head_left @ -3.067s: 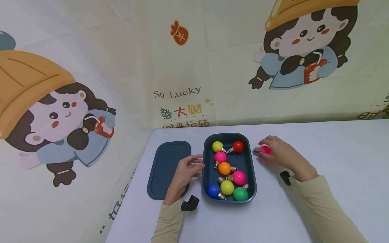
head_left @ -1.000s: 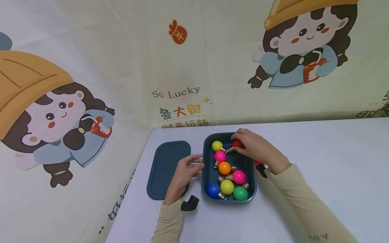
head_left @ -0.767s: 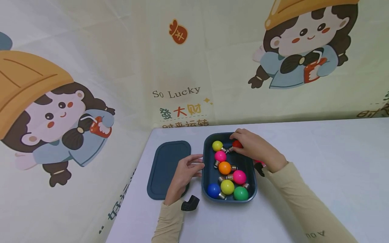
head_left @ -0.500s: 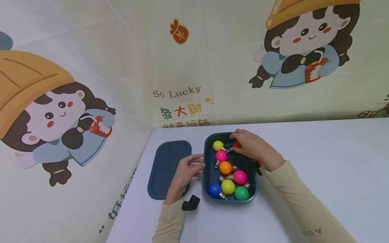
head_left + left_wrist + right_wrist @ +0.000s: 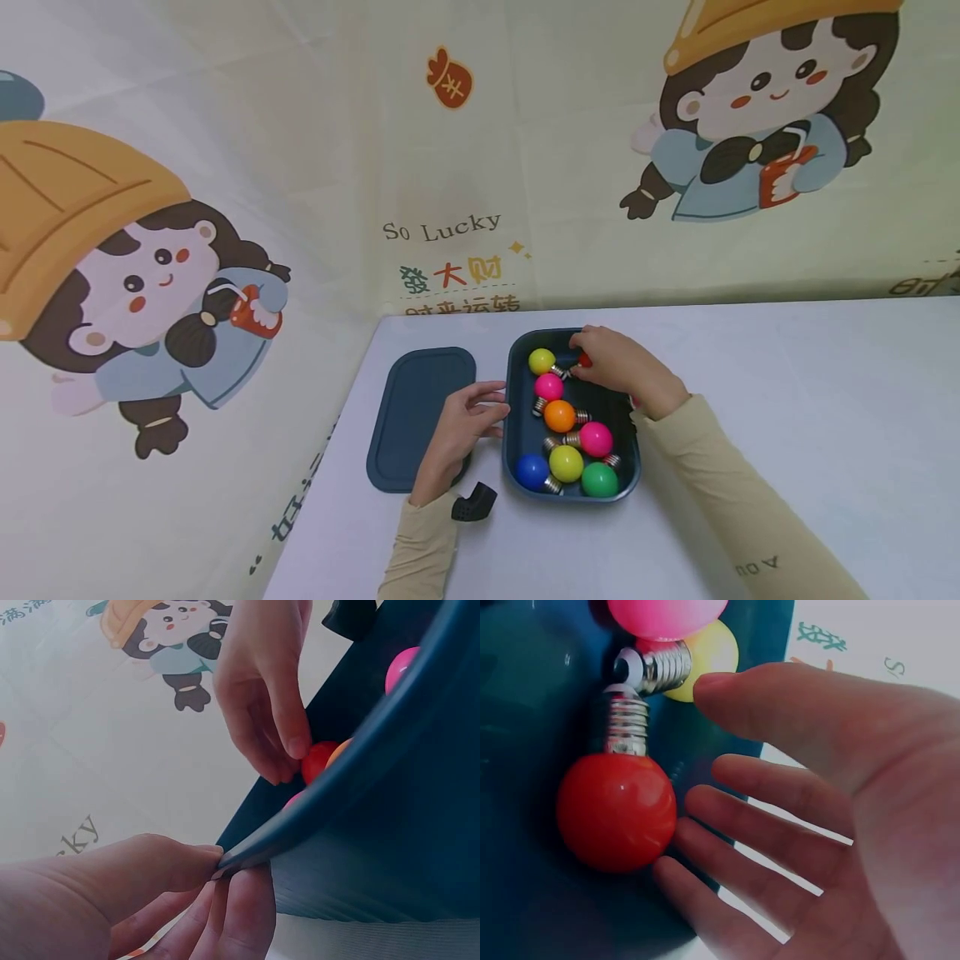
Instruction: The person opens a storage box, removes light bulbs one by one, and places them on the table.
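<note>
A dark blue tray (image 5: 528, 437) holds several coloured light bulbs with metal screw bases. My left hand (image 5: 462, 421) pinches its left rim; in the left wrist view the thumb lies on top, with fingers (image 5: 251, 911) against the outside. Over the far right corner, my right hand (image 5: 622, 362) reaches in beside the red bulb (image 5: 619, 817). Its fingers are extended, fingertips right at the bulb's side, thumb apart from it. In the head view this hand covers most of the red bulb. A yellow bulb (image 5: 542, 362) lies base to base with it.
A flat dark blue lid (image 5: 408, 408) lies on the white table left of the tray, partly under my left forearm. Inside the tray are pink (image 5: 549, 387), orange (image 5: 559, 416), blue (image 5: 532, 472) and green (image 5: 599, 480) bulbs. A printed cloth (image 5: 570, 208) hangs behind.
My right hand has left a pink bulb on the table right of the tray and moved left to the red bulb, edging slightly further left since. The left hand stays at the rim.
</note>
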### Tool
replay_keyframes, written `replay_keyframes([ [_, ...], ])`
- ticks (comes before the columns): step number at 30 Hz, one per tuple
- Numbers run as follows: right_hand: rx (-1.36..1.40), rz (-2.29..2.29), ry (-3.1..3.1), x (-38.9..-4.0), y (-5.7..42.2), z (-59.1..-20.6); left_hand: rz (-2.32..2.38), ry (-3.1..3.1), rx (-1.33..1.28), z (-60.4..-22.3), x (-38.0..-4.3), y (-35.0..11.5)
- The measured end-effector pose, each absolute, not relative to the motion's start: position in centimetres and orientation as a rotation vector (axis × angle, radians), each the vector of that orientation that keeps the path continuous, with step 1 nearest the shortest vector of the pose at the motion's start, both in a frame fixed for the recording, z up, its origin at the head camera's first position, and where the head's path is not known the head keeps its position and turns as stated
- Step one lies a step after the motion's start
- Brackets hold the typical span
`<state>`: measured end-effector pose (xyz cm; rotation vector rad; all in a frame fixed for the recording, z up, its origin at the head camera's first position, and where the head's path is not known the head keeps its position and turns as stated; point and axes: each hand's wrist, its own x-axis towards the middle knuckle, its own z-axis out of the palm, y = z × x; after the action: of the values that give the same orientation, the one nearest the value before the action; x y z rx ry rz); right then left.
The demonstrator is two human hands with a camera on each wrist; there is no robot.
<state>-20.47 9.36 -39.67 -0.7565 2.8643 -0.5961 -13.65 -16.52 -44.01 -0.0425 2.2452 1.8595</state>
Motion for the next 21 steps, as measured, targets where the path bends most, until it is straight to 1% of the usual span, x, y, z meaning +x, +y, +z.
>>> replay_keyframes([
  [21,-0.758,-0.533,2.818,-21.2,9.03,-40.18,1.858,2.245,-0.036,-43.79,-13.72,-16.59],
])
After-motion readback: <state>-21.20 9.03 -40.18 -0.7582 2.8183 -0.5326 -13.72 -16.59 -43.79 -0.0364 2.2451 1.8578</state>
